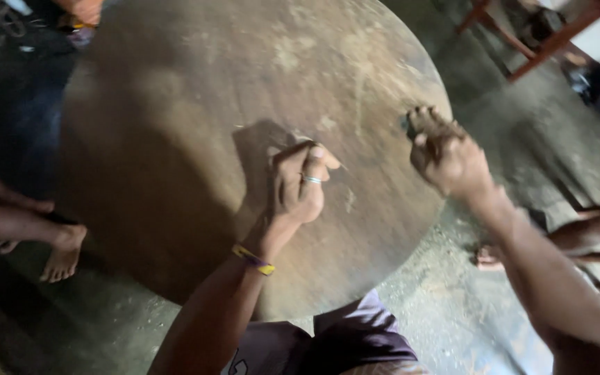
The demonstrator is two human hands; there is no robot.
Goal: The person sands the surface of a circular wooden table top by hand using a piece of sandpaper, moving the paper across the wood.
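A small dark object (409, 126) sits at the round table's (175, 173) right edge, pinched in the right hand (446, 153), whose grip steadies it there. The left hand (298, 182) curls shut mid-table, apparently empty; contents uncertain.

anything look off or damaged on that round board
The round board looks worn: pale scuffed patches and scratches near its far edge. The right hand holds something small and dark at the rim; the left hand is curled above the middle. Nothing spilled.

dim scene, light falling on the round table (355, 55) top; left side in deep shadow, hands motion-blurred.
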